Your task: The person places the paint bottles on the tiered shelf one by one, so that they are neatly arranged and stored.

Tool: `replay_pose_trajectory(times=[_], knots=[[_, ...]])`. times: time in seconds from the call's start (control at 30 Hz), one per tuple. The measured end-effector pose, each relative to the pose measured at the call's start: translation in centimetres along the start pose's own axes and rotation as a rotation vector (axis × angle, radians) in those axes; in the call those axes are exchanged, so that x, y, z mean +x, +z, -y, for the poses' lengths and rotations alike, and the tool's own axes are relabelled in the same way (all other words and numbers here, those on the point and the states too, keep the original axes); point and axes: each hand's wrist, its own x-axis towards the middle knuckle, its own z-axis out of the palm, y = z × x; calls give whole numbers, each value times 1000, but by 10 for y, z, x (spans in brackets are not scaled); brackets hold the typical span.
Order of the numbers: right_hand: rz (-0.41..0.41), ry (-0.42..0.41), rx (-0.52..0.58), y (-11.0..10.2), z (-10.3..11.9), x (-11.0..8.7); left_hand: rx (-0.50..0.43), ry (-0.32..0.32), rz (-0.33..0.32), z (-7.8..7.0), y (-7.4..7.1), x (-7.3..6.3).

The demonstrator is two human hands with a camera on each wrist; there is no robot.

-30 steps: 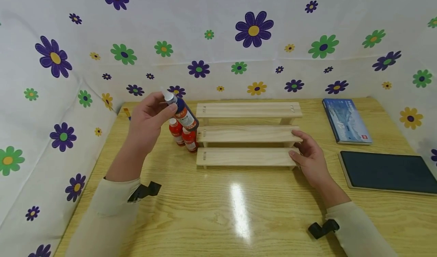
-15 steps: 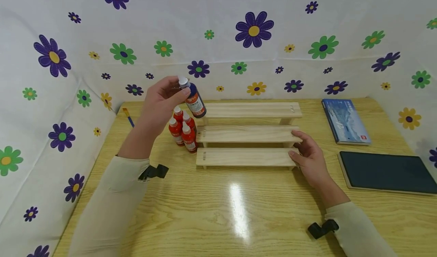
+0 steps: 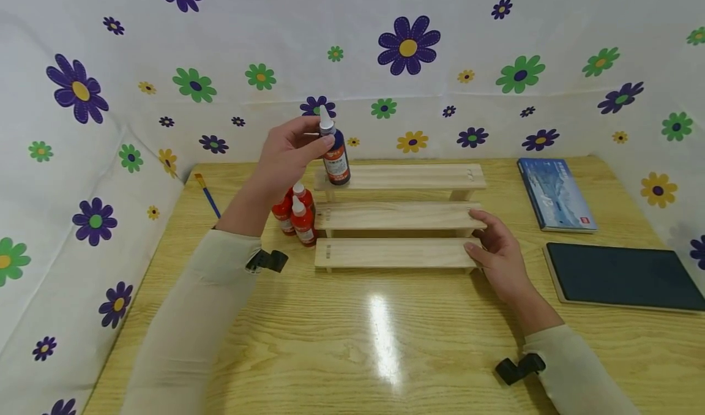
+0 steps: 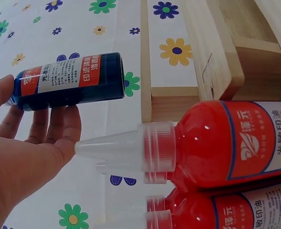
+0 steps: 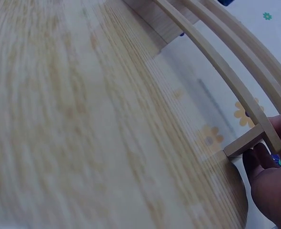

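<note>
My left hand (image 3: 287,153) pinches a dark blue ink bottle (image 3: 336,163) near its white nozzle. The bottle stands nearly upright, its base close over the left end of the top step of a three-step wooden display rack (image 3: 393,253). In the left wrist view, fingers and thumb reach round the neck end of the blue ink bottle (image 4: 69,81). My right hand (image 3: 500,253) grips the rack's right end, thumb on the lowest step and fingers at the middle one. Several red ink bottles (image 3: 303,225) stand left of the rack, partly hidden behind the left hand.
A paintbrush (image 3: 207,194) lies at the table's far left. On the right are a blue boxed book (image 3: 556,194) and a dark flat board (image 3: 622,274). A flowered cloth (image 3: 352,23) walls the back and sides of the wooden table (image 3: 308,329).
My left hand has carried the blue ink bottle rightward, from over the red bottles to the top step's left end, turning it more upright. The right hand has stayed on the rack.
</note>
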Motion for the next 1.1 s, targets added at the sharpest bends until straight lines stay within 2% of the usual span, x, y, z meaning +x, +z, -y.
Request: replay_pose_trajectory(times=[0.23, 0.6, 0.87, 1.1], knots=[[6, -3, -8, 0, -1, 1, 23, -18, 39, 3, 3, 7], [7, -11, -8, 1, -1, 2, 58, -36, 32, 8, 3, 14], [1, -9, 5, 1, 0, 1, 5, -37, 55, 11, 6, 15], [0, -4, -4, 1, 0, 0, 6, -42, 35, 12, 7, 13]])
